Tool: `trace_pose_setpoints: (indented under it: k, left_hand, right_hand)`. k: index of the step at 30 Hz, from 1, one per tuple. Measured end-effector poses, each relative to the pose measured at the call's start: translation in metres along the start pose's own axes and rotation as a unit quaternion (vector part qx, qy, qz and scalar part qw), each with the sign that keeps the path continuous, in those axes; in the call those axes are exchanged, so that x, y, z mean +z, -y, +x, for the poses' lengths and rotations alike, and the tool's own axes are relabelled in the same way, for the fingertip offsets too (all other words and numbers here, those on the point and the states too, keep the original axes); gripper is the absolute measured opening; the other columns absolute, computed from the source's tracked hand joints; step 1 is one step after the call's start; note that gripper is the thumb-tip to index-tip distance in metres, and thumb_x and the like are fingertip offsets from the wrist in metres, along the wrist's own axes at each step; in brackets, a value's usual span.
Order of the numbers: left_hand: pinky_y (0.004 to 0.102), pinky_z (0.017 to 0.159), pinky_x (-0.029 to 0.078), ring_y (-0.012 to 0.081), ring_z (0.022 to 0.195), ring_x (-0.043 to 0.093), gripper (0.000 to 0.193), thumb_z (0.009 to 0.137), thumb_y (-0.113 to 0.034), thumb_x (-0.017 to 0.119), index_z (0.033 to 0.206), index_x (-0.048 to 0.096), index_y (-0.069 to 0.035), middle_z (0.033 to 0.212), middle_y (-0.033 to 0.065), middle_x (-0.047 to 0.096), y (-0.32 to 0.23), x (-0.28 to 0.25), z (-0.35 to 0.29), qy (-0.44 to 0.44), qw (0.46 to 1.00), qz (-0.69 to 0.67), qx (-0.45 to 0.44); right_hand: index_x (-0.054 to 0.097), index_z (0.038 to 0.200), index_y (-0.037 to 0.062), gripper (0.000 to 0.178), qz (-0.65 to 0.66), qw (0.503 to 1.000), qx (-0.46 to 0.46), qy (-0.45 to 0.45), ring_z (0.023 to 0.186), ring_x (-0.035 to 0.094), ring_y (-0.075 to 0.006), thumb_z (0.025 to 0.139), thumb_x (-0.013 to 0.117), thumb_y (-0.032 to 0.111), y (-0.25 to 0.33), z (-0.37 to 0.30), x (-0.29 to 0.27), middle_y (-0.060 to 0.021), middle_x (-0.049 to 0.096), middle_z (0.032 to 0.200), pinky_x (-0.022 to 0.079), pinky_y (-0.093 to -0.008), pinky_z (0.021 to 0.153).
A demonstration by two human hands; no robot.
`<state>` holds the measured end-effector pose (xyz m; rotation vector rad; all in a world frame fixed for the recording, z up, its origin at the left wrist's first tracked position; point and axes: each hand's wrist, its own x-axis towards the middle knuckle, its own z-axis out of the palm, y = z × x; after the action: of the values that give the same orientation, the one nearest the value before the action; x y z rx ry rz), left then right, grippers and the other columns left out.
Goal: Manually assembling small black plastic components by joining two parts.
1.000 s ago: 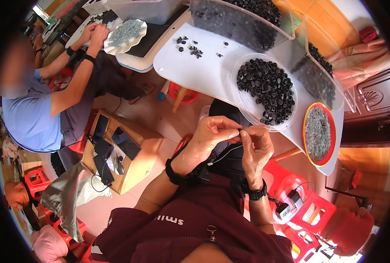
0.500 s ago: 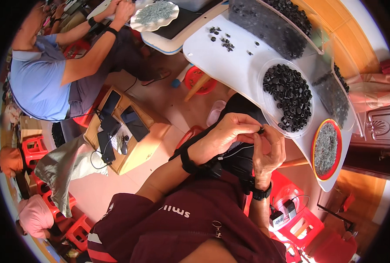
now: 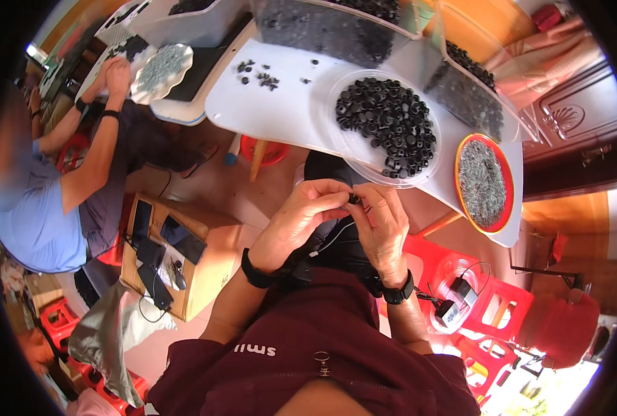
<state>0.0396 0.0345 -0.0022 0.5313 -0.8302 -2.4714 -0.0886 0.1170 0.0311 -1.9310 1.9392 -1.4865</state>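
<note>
Over my lap, close to the table's near edge, my two hands meet at the fingertips. A small black plastic part point(image 3: 353, 199) sits between them, mostly covered by fingers. My left hand point(image 3: 307, 213) pinches it from the left, and my right hand point(image 3: 383, 232) closes on it from the other side. Just beyond them, a round clear tray point(image 3: 330, 104) holds a heap of black ring-like parts point(image 3: 388, 125). To its right stands a red plate with a yellow rim point(image 3: 508, 187), filled with small silvery metal pieces point(image 3: 484, 184).
Clear bins point(image 3: 322, 31) of black parts line the white table's point(image 3: 235, 104) far side, with loose black pieces point(image 3: 267, 80) nearby. At left a co-worker point(image 3: 41, 215) sits by a scalloped white dish point(image 3: 142, 90). A cardboard box point(image 3: 211, 260) bears phones; a red stool point(image 3: 495, 312) holds chargers.
My view has turned, so the table and trays appear farther left. Both hands remain together around the small black part, with only slight finger shifts.
</note>
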Motion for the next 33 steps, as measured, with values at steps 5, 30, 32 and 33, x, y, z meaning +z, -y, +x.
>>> trace_pose_setpoints:
  k: [5, 30, 32, 33]
  left_hand:
    - [0.0236, 0.078, 0.049, 0.0103, 0.086, 0.060, 0.017, 0.085, -0.008, 0.061, 0.099, 0.063, 0.000, 0.093, 0.0046, 0.064, -0.019, 0.009, 0.015, -0.015, 0.992, 0.124, 0.026]
    - [0.0363, 0.069, 0.036, 0.0229, 0.078, 0.053, 0.022, 0.066, -0.008, 0.072, 0.084, 0.060, -0.012, 0.079, 0.0011, 0.059, -0.031, 0.017, 0.098, -0.190, 0.511, 0.765, 0.343]
    - [0.0360, 0.069, 0.036, 0.0228, 0.079, 0.054, 0.022, 0.067, -0.009, 0.072, 0.085, 0.060, -0.012, 0.081, 0.0014, 0.057, -0.029, 0.018, 0.098, -0.186, 0.505, 0.769, 0.344]
    - [0.0356, 0.070, 0.036, 0.0228, 0.080, 0.054, 0.021, 0.067, -0.010, 0.071, 0.085, 0.060, -0.012, 0.084, 0.0017, 0.056, -0.029, 0.018, 0.098, -0.183, 0.501, 0.773, 0.344]
  right_hand:
    - [0.060, 0.096, 0.0016, 0.030, 0.006, 0.997, 0.054, -0.051, 0.074, 0.060, -0.0227, 0.069, 0.072, -0.002, -0.013, -0.005, -0.007, -0.0096, 0.060, 0.085, 0.049, -0.0305, 0.064]
    - [0.060, 0.101, -0.0032, 0.028, 0.306, 0.908, 0.215, -0.191, 0.082, 0.059, -0.0111, 0.075, 0.068, -0.003, -0.018, 0.033, -0.015, -0.0068, 0.060, 0.087, 0.051, -0.0233, 0.071]
    - [0.059, 0.104, -0.0035, 0.027, 0.380, 0.867, 0.215, -0.240, 0.085, 0.059, -0.0126, 0.077, 0.065, -0.006, -0.013, 0.043, -0.016, -0.0082, 0.061, 0.090, 0.051, -0.0244, 0.074]
    - [0.058, 0.105, -0.0035, 0.028, 0.398, 0.851, 0.225, -0.258, 0.084, 0.060, -0.0131, 0.078, 0.064, -0.007, -0.012, 0.044, -0.017, -0.0083, 0.061, 0.090, 0.051, -0.0246, 0.076]
